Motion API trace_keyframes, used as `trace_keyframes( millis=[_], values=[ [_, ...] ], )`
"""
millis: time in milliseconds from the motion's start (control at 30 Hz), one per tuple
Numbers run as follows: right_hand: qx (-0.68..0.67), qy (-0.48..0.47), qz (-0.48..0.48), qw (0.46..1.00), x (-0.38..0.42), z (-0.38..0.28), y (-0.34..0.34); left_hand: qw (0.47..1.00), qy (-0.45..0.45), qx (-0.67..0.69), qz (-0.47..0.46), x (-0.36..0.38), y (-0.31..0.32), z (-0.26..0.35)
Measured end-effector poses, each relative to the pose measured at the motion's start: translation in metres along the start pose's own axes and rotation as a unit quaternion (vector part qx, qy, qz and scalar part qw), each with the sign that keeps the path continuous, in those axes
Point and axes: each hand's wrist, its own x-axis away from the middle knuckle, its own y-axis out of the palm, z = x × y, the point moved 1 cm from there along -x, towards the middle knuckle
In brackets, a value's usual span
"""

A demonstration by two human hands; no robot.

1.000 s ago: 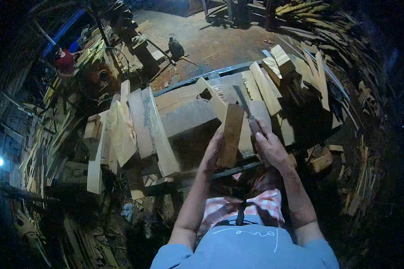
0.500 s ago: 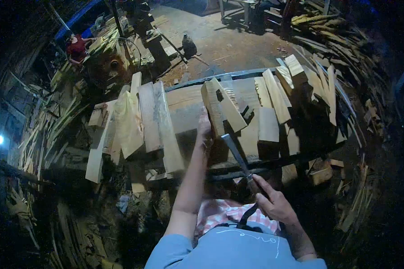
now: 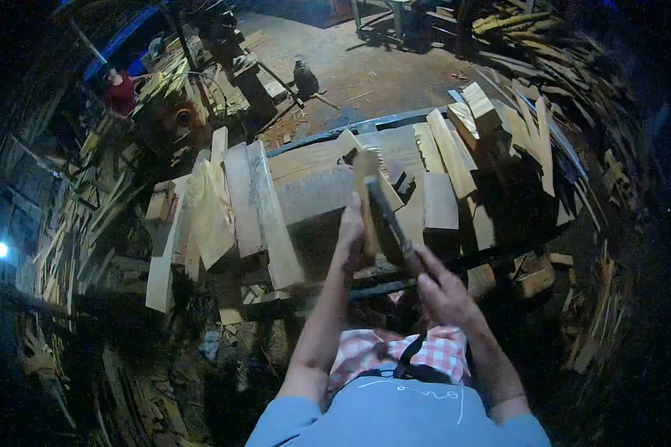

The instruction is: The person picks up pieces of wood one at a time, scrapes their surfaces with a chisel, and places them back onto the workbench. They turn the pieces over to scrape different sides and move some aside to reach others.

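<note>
Head view: right hand (image 3: 441,289) clenched around handle of long blade (image 3: 388,216), raised against narrow wood piece (image 3: 366,195); left hand (image 3: 353,229) grasping that piece upright on cluttered workbench (image 3: 317,195). Loose planks (image 3: 253,205) left, stacked offcuts (image 3: 455,141) right, timber scraps around.

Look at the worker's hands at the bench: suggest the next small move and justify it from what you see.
Probably a short downward stroke of the blade along the wood piece. The left hand holds that piece upright on the workbench, and the right hand grips the blade's handle, with the blade laid against the piece's side.
</note>
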Motion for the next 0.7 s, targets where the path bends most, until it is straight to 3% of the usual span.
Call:
trace_keyframes(
  millis=[33, 100, 167, 233, 267, 300, 367, 400, 500, 567, 633, 700],
  values=[
    [-0.005, 0.004, 0.007, 1.000, -0.014, -0.002, -0.007, 0.986, 0.145, -0.043, -0.062, -0.018, -0.008, -0.033],
    [0.043, -0.004, 0.103, 0.994, -0.040, -0.007, -0.025, 0.999, 0.008, -0.016, -0.046, 0.019, 0.011, -0.036],
    [0.013, -0.014, 0.129, 0.991, -0.049, 0.011, -0.036, 0.998, -0.030, 0.006, -0.047, 0.012, 0.000, -0.047],
    [-0.010, -0.028, 0.138, 0.990, -0.047, 0.014, -0.040, 0.945, 0.040, 0.211, -0.246, 0.021, -0.005, -0.031],
    [-0.003, -0.026, 0.105, 0.994, -0.032, 0.012, -0.036, 0.980, 0.062, 0.157, -0.101, 0.017, -0.009, -0.025],
    [0.003, -0.024, 0.071, 0.997, -0.017, 0.015, -0.028, 0.981, 0.029, 0.175, -0.082, 0.012, -0.013, -0.015],
    [0.048, -0.171, 0.057, 0.982, -0.003, 0.034, -0.007, 0.972, 0.044, 0.227, -0.047, -0.012, -0.024, -0.012],
    [0.002, 0.011, -0.022, 1.000, 0.020, -0.004, -0.009, 0.973, 0.042, 0.223, -0.043, -0.016, -0.024, -0.005],
    [0.044, 0.079, -0.096, 0.991, 0.042, -0.023, -0.003, 0.976, 0.111, 0.188, 0.021, -0.024, -0.022, 0.009],
    [0.031, 0.081, -0.096, 0.992, 0.047, -0.023, 0.001, 0.984, 0.120, 0.129, 0.007, -0.032, -0.028, 0.014],
    [0.059, 0.011, -0.077, 0.995, 0.046, -0.015, 0.004, 0.978, 0.156, 0.138, 0.012, -0.038, -0.027, 0.011],
    [0.059, 0.027, -0.070, 0.995, 0.039, -0.017, 0.002, 0.975, 0.172, 0.136, -0.022, -0.039, -0.026, 0.007]
  ],
)
